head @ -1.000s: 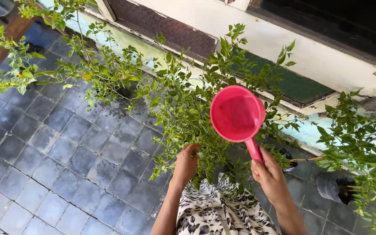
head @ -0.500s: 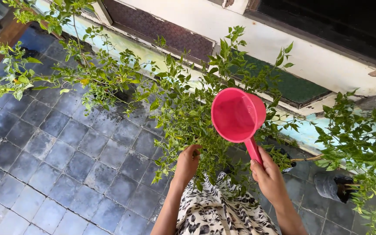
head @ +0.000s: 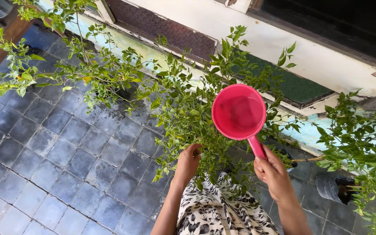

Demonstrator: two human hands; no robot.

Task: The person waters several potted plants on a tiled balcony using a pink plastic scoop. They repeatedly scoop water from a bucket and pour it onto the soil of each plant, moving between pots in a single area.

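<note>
Your right fingers grip a pink dipper; your left fingers are closed in the foliage of a leafy plant.

Your right hand (head: 273, 173) wraps its fingers (head: 262, 164) shut around the handle of the pink dipper (head: 239, 112), whose bowl stands at 11 o'clock from that hand, open side toward you, over the leafy plant (head: 188, 109). Your left hand (head: 188, 161), at 9 o'clock from the right, has its fingers curled in among the stems; whether they pinch a stem, you cannot tell. A patterned black-and-white garment (head: 216, 213) lies at 6 o'clock. Wet grey floor tiles (head: 66, 165) spread toward 8 o'clock. A second plant in a black bag (head: 340, 188) sits at 3 o'clock, a pale painted wall (head: 283, 43) at 12.
</note>
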